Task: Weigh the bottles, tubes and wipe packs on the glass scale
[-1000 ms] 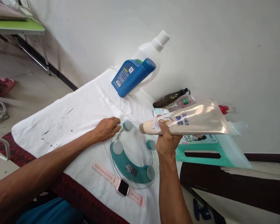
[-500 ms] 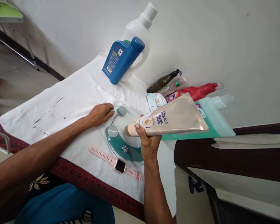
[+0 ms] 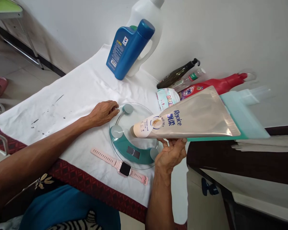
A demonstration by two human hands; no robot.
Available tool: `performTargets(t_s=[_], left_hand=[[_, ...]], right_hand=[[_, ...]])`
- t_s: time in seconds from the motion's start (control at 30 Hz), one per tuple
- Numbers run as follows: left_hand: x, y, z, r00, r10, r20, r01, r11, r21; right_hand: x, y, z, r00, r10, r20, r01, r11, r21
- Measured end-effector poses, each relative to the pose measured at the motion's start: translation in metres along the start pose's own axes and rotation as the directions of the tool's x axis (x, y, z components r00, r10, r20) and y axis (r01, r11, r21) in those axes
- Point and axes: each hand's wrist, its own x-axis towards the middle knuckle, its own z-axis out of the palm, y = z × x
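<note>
A large beige Rejoice tube (image 3: pixel 196 115) stands cap-down on a round glass scale (image 3: pixel 127 150), its wide end leaning out toward me and to the right. My right hand (image 3: pixel 171 155) is at the tube's near edge with fingers and thumb apart, not wrapped round it. Some fingertips are hidden behind the tube, so I cannot tell if they touch it. My left hand (image 3: pixel 104 112) rests on the white cloth, loosely curled at the scale's left rim, with nothing visible in it. A pink-strapped watch (image 3: pixel 124 169) lies in front of the scale.
Behind the scale stand a blue bottle (image 3: pixel 128 51) and a white jug (image 3: pixel 156 32). To the right are a dark pump bottle (image 3: pixel 176 75), a clear bottle (image 3: pixel 189 80), a red bottle (image 3: pixel 216 83), a white tub (image 3: pixel 166 99) and a green jug (image 3: pixel 249 118), near the wall.
My right hand has slid right along the tube, and its thumb has come off the tube's front. The scale's display reads differently. The view has shifted slightly; my left hand stays by the scale.
</note>
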Motion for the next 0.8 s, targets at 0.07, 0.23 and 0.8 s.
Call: performTargets(t_s=[0.07,0.23,0.8], left_hand=[[0.001,0.000,0.000,1.000,-0.006,0.004,0.006,1.000,0.004],[0.001,-0.001,-0.001,1.000,-0.009,0.000,0.009,1.000,0.003],[0.000,0.001,0.001,1.000,0.010,-0.001,-0.010,1.000,0.010]], right_hand=[[0.004,0.000,-0.003,1.000,0.013,-0.024,-0.014,0.999,-0.045],[0.004,0.001,-0.007,1.000,-0.012,0.023,0.014,0.998,-0.068],[-0.005,0.010,-0.005,0.991,-0.017,0.133,0.045,0.977,-0.208]])
